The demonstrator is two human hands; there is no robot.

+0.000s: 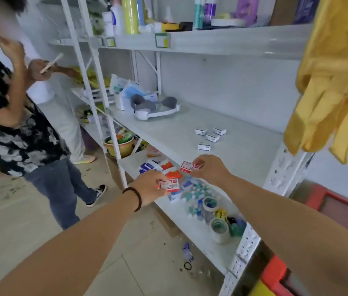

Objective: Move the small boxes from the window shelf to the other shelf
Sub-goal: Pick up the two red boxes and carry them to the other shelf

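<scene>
White metal shelving (222, 42) against pale wall (233, 82), tiled floor (40, 221).

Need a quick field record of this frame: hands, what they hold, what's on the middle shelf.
left hand: left hand pinches a red-and-white box
right hand: right hand pinches a second red-and-white box
hand position: both in front of the middle shelf edge
already on shelf: four small white boxes, loosely grouped
shelf rear: mask packs
hanging right: yellow gloves
bystander: person in patterned shirt, left
</scene>
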